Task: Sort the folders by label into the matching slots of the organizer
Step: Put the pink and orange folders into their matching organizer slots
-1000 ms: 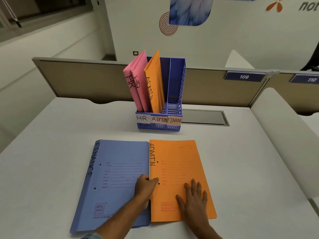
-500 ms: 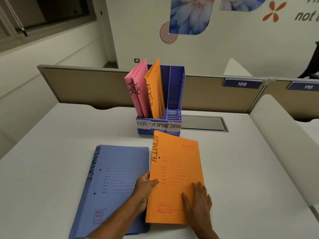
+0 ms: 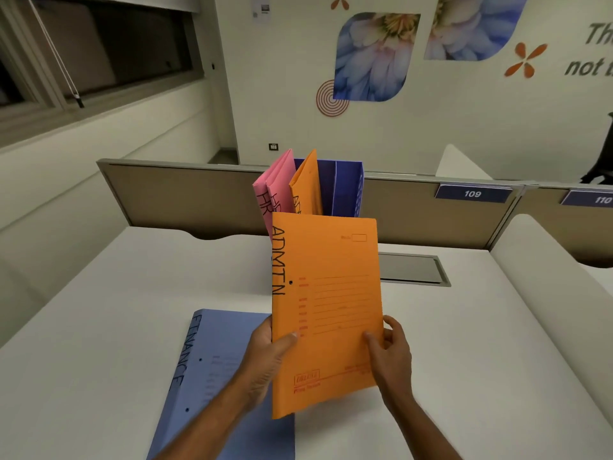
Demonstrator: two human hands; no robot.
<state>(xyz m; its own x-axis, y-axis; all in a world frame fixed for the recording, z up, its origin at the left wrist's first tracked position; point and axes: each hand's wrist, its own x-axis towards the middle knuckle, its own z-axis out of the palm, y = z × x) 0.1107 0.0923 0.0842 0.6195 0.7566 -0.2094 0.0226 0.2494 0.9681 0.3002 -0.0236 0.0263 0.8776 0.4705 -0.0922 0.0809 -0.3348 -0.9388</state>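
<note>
An orange folder marked ADMIN stands raised off the desk, facing me. My left hand grips its left edge and my right hand grips its right edge. Behind it stands the blue organizer, its lower part and slot labels hidden by the folder. Two pink HR folders fill its left slot and another orange ADMIN folder leans in the middle slot. The right slot looks empty. A blue folder marked FINANCE lies flat on the desk at the lower left.
The white desk ends at a beige partition behind the organizer. A grey cable hatch is set in the desk right of the organizer. A white side divider runs along the right.
The orange ADMIN folder has come up off the desk from flat to nearly upright in both hands. My view has tilted upward. The FINANCE folder has not moved.
</note>
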